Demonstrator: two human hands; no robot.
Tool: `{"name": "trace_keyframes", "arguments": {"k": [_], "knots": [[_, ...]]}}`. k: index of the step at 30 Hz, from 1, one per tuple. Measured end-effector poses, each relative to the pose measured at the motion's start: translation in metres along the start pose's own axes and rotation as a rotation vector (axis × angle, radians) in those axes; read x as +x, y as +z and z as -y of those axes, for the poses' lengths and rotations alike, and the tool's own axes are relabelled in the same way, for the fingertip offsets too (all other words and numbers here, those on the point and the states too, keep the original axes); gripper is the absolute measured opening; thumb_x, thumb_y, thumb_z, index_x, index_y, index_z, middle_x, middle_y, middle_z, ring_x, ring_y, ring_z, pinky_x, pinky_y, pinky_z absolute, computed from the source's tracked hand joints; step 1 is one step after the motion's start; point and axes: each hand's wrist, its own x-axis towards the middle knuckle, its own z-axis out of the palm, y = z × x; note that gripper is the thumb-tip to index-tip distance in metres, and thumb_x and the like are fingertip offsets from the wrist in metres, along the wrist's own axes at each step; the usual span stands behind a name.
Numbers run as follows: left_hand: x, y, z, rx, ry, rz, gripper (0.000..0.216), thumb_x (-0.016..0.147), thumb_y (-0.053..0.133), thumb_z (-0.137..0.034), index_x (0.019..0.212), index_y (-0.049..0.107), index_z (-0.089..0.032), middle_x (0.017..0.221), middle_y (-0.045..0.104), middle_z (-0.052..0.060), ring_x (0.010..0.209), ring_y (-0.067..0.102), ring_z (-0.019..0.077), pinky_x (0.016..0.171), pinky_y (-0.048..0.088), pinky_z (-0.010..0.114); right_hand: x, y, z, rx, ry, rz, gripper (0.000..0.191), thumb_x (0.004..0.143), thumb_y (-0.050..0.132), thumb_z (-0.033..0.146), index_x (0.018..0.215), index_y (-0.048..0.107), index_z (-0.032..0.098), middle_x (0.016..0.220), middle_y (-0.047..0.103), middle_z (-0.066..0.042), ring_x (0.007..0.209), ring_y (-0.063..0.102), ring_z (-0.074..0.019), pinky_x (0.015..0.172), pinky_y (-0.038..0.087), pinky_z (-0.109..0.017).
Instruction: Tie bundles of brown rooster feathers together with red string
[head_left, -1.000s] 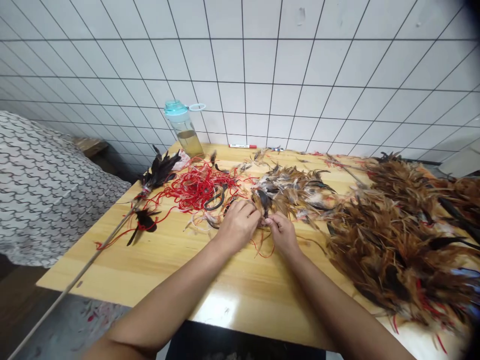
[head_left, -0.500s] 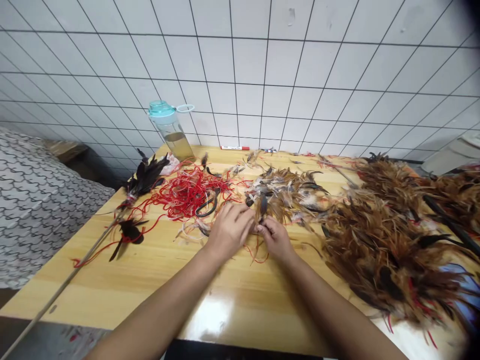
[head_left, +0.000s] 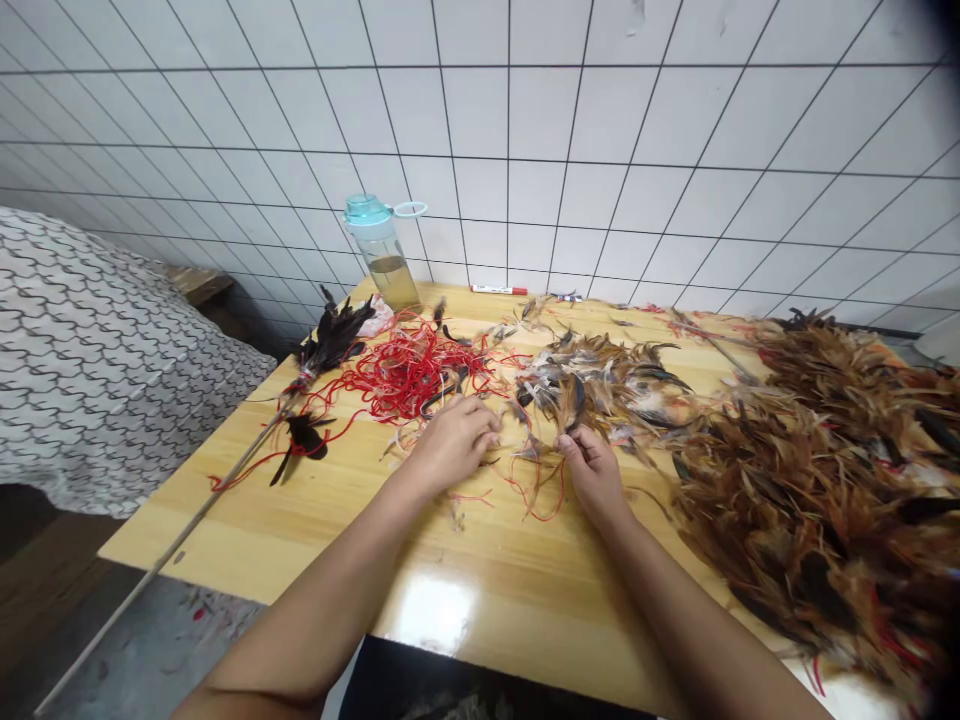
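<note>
My right hand (head_left: pixel 597 468) pinches the base of a small feather bundle (head_left: pixel 572 398), brown and black, between thumb and fingers. Thin red string (head_left: pixel 551 508) lies on the table just below that hand. Apart from it, my left hand (head_left: pixel 456 442) has its fingers curled just in front of a tangled pile of red string (head_left: pixel 397 372); whether it holds something is hidden. A dark loop (head_left: pixel 433 402), like a scissors handle, shows partly behind the left hand. Beyond the right hand spreads a heap of loose feathers (head_left: pixel 615 375).
Large brown feather bunches (head_left: pixel 795 490) cover the table's right side. On the left, a long stick (head_left: pixel 191 525) with black feathers (head_left: pixel 330 335) juts over the table edge. A water bottle (head_left: pixel 391 265) and a red-and-white marker (head_left: pixel 497 290) stand and lie near the tiled wall (head_left: pixel 540 190).
My hands have come apart: the left has drawn leftward from the feather bundle, while the right still pinches it. The camera view has turned slightly to the left.
</note>
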Motion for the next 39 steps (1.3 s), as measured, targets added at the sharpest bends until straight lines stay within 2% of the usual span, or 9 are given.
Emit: {"name": "trace_keyframes", "arguments": {"k": [9,13,15,21,26,29,32,35,39], "knots": [[-0.001,0.007,-0.005,0.065,-0.030,0.148,0.013,0.075,0.065,-0.025,0.088,0.063,-0.020,0.090,0.060,0.005,0.095,0.054,0.0203,0.084,0.044,0.034,-0.002,-0.003,0.010,-0.084,-0.068,0.003,0.026,0.088,0.047,0.033,0.066,0.050,0.020,0.062,0.048,0.001,0.060,0.046,-0.0130,0.057,0.036,-0.026],[0.002,0.011,-0.006,0.092,0.017,0.167,0.005,0.080,0.056,-0.016,0.078,0.060,-0.019,0.083,0.058,0.004,0.085,0.053,0.0183,0.081,0.043,0.032,-0.002,-0.003,0.010,-0.096,-0.076,0.004,0.026,0.088,0.047,0.032,0.066,0.050,0.020,0.061,0.046,0.002,0.060,0.045,-0.0127,0.057,0.035,-0.026],[0.003,0.012,-0.006,0.106,0.024,0.151,0.012,0.082,0.050,-0.014,0.076,0.059,-0.018,0.081,0.057,0.005,0.083,0.052,0.0176,0.080,0.043,0.032,-0.002,-0.003,0.010,-0.097,-0.073,0.011,0.026,0.089,0.047,0.031,0.066,0.050,0.020,0.062,0.046,0.002,0.060,0.045,-0.0127,0.058,0.035,-0.026],[0.002,0.007,-0.014,0.050,0.025,-0.019,0.012,0.087,0.048,-0.021,0.090,0.059,-0.018,0.094,0.058,0.006,0.091,0.051,0.0185,0.084,0.042,0.034,-0.002,-0.002,0.007,-0.088,-0.085,0.015,0.025,0.089,0.047,0.032,0.066,0.050,0.020,0.062,0.047,0.002,0.061,0.046,-0.0129,0.058,0.036,-0.026],[0.003,0.020,-0.026,0.058,0.087,0.110,0.008,0.081,0.056,-0.020,0.087,0.060,-0.019,0.089,0.059,0.005,0.091,0.052,0.0195,0.084,0.043,0.034,-0.002,-0.001,0.006,-0.090,-0.078,0.001,0.025,0.089,0.047,0.032,0.067,0.052,0.020,0.062,0.046,0.002,0.060,0.045,-0.0129,0.058,0.035,-0.026],[0.006,0.027,-0.028,0.068,0.094,0.144,0.008,0.082,0.051,-0.017,0.084,0.059,-0.019,0.086,0.059,0.006,0.089,0.053,0.0188,0.081,0.043,0.033,-0.002,-0.002,0.005,-0.086,-0.077,-0.006,0.025,0.089,0.047,0.032,0.068,0.053,0.020,0.063,0.047,0.001,0.061,0.046,-0.0131,0.059,0.036,-0.027],[0.008,0.019,-0.026,0.002,0.068,0.129,0.011,0.083,0.047,-0.016,0.079,0.057,-0.018,0.084,0.060,0.005,0.086,0.053,0.0173,0.078,0.043,0.030,-0.002,-0.002,0.006,-0.087,-0.077,-0.017,0.026,0.088,0.047,0.033,0.067,0.053,0.020,0.063,0.049,0.001,0.062,0.047,-0.0134,0.060,0.037,-0.027],[0.008,-0.001,-0.022,-0.106,-0.017,0.138,0.009,0.079,0.047,-0.014,0.078,0.055,-0.018,0.079,0.060,0.002,0.077,0.054,0.0147,0.072,0.042,0.027,-0.002,-0.003,0.006,-0.099,-0.076,-0.021,0.026,0.088,0.047,0.032,0.066,0.053,0.020,0.062,0.050,0.001,0.061,0.048,-0.0133,0.059,0.037,-0.026],[0.009,-0.028,-0.016,-0.163,-0.108,0.294,0.012,0.078,0.047,-0.014,0.082,0.057,-0.019,0.076,0.063,-0.001,0.069,0.056,0.0125,0.063,0.040,0.023,-0.002,-0.003,0.006,-0.114,-0.088,-0.015,0.025,0.088,0.047,0.031,0.066,0.053,0.020,0.062,0.050,0.001,0.061,0.048,-0.0134,0.059,0.037,-0.026]]}}
